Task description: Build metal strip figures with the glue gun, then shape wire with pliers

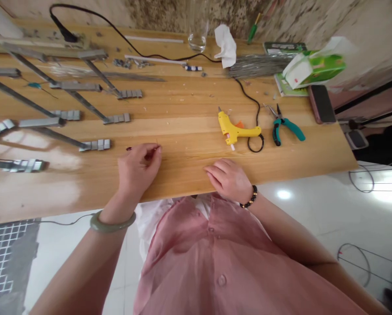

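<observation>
My left hand is closed in a pinch, thumb against forefinger, just above the wooden table. A hair-thin sliver shows at its fingertips, too small to name. Something small and dark lies partly hidden behind its knuckles. My right hand rests on the table's front edge, fingers loosely extended and lying flat, with nothing visible in it. Beyond it lies a yellow glue gun, its nozzle pointing away. Teal-handled pliers lie to the right of the glue gun.
At left stand several grey strip frames with stepped ends. Along the back are a drinking glass, a crumpled tissue, a bundle of thin wires and a black cable. A green tissue pack and a phone lie at right.
</observation>
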A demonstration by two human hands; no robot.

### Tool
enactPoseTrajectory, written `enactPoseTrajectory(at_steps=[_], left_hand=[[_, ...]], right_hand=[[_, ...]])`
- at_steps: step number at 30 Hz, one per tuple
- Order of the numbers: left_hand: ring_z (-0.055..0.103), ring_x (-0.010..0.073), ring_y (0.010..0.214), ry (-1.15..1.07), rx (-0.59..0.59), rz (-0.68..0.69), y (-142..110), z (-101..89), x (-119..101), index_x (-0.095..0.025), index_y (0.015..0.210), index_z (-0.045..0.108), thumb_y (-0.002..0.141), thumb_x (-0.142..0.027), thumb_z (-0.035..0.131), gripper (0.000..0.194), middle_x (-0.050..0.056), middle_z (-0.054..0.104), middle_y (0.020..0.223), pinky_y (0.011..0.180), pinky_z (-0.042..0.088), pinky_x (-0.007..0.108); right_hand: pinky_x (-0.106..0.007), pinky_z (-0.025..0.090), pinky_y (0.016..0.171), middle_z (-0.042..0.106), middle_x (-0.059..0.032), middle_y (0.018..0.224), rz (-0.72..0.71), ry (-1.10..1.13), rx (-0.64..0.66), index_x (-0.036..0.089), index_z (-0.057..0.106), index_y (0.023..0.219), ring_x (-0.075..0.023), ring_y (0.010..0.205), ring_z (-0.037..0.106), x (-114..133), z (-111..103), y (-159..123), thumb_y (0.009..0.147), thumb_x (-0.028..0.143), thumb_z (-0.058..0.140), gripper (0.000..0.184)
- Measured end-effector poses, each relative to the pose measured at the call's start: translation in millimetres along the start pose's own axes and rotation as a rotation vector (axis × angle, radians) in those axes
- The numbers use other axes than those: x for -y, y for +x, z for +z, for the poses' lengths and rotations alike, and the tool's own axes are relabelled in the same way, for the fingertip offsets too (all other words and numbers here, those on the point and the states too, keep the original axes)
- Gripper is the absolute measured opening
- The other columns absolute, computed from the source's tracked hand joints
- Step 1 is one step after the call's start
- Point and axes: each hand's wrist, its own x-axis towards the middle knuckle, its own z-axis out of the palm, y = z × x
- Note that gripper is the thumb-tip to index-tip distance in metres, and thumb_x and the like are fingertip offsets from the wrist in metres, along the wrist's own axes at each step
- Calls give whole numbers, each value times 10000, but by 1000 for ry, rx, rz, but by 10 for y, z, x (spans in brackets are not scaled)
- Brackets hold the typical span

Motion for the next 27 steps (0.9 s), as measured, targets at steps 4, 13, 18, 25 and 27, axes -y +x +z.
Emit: enactPoseTrajectory(at_steps=[4, 13, 18, 25, 27], left_hand=[[646, 154, 624, -30, -17, 15, 4, -1, 1, -233, 810, 647, 829, -296, 561, 108, 3, 717, 741, 622, 489, 268], [621, 127, 625, -100, -35, 20, -9, 46, 18, -217, 816, 648, 828, -252, 561, 95, -12, 693, 724, 628, 469, 243], [601, 115, 614, -119, -39, 31, -24, 64, 24, -201, 836, 638, 836, -233, 542, 101, -19, 672, 703, 643, 460, 235], [595, 116, 610, -115, -57, 69, -26, 90, 55, -188, 833, 638, 836, -227, 542, 104, -12, 653, 673, 646, 453, 235], [591, 116, 599, -123, -53, 72, -23, 89, 55, -187, 829, 637, 836, -225, 544, 100, -12, 649, 663, 653, 455, 240]], right_hand=[[-357, 452, 774, 634, -79, 849, 0, 6, -6, 134, 642, 1031, -216, 821, 541, -2, 0, -2, 945, 191, 414, 250], [-359, 464, 808, 643, -79, 867, 7, 9, -35, 142, 651, 1042, -220, 850, 568, -2, 5, -22, 933, 181, 442, 239], [-363, 473, 798, 650, -79, 869, -7, -19, -45, 152, 650, 1032, -224, 840, 575, -2, 15, -37, 931, 187, 446, 230], [-364, 478, 796, 646, -87, 861, -33, -64, -71, 146, 648, 1025, -227, 838, 574, -7, 31, -56, 928, 189, 451, 224], [-362, 480, 790, 643, -85, 856, -28, -62, -65, 153, 645, 1024, -225, 836, 575, -6, 30, -58, 930, 192, 445, 224]])
